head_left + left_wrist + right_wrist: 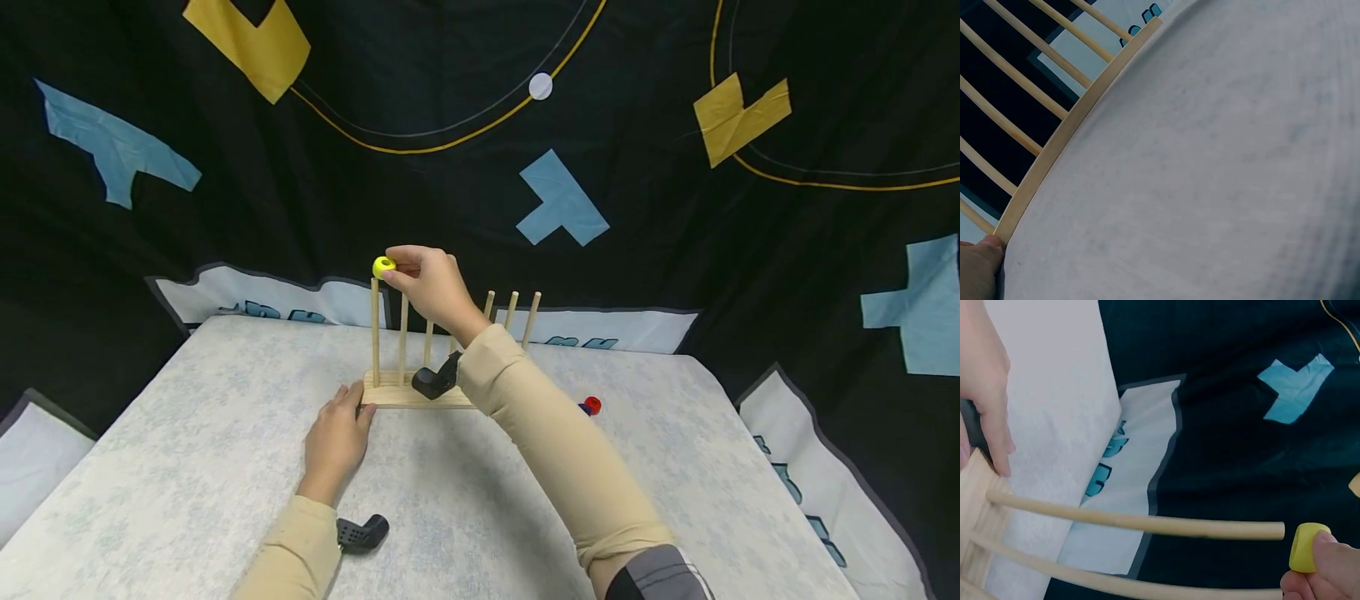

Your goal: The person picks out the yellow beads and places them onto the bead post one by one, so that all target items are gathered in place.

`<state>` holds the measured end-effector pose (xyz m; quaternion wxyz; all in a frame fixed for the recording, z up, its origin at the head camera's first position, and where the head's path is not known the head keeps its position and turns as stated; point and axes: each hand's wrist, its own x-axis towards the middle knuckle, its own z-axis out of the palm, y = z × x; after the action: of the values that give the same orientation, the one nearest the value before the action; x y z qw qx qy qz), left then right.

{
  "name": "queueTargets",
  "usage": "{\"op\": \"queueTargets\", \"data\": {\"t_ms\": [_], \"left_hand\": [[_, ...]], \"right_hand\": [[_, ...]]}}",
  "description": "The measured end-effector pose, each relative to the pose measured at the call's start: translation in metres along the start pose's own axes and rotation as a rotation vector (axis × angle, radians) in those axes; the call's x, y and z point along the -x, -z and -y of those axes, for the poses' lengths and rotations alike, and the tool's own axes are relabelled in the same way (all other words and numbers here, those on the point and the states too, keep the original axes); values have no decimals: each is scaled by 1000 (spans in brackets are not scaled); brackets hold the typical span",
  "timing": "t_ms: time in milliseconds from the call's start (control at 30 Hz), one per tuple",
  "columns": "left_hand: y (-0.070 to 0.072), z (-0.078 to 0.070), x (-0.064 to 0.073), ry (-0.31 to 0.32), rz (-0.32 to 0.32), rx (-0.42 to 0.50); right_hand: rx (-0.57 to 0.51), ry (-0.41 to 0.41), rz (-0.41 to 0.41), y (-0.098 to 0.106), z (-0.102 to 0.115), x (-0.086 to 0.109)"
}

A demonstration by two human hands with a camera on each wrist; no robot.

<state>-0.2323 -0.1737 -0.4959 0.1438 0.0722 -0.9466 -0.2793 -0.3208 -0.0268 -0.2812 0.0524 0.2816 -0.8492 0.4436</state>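
Note:
A wooden peg rack (386, 396) stands on the table, with several upright dowels rising from its flat base. My left hand (334, 435) grips the left end of the base, thumb at the front edge. Between the thumb and fingers of my right hand (437, 287) is a thick yellow ring (383, 267) with a hole through it. It is just above the tip of the leftmost dowel (375, 333). In the right wrist view a small gap shows between the yellow ring (1305, 548) and that dowel's end (1272, 530). My right forearm hides part of the rack.
Right of the rack, a red ring-like piece (593, 405) lies on the table (675, 467) beside a dark blue piece (584, 408), partly hidden by my sleeve. A black cloth (450, 192) with taped shapes hangs behind the table. Black camera mounts (363, 534) stick out from both wrists.

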Motion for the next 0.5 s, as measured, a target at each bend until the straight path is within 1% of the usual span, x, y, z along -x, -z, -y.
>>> {"op": "queueTargets", "data": {"t_ms": [233,500], "left_hand": [[1,0,0,-15,-5,-8],[0,1,1,-26,-26,3]], "right_hand": [[19,-23,24,-7,5,-1],[47,-20,51,-10,5,-2]]}}
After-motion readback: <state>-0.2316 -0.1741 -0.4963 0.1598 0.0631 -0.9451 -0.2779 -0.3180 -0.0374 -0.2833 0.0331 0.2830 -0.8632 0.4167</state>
